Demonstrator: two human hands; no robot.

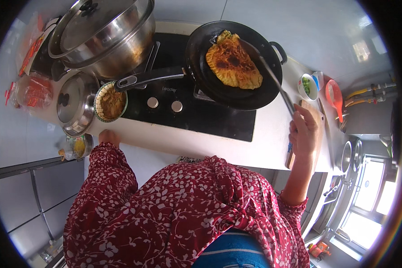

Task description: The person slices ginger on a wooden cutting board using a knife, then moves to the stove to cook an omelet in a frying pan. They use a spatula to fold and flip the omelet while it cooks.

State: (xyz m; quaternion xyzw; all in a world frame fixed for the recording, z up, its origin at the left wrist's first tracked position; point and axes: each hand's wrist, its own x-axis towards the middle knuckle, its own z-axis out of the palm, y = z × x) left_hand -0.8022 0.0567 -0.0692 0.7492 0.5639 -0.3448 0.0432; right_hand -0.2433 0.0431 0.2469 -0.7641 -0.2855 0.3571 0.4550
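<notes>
My right hand (303, 130) grips the long handle of a metal spatula (277, 80), whose blade reaches into the black wok (201, 80). Its blade lies along the right edge of a browned, folded flatbread or omelette (232, 63) with a crimped rim. Green bits show at the food's upper end. My left hand (109, 136) rests at the front edge of the counter, just below a patterned bowl (96, 105) of brown filling or paste (112, 104). The wok's handle (154, 77) extends left over that bowl. The left fingers are mostly hidden.
A large lidded steel pot (120, 50) stands on the left of the black cooktop (221, 124). A loose pan lid (75, 104) lies in front of it. At right are a bowl of chopped greens (307, 87), a red strainer (334, 95) and a wooden cutting board (318, 134).
</notes>
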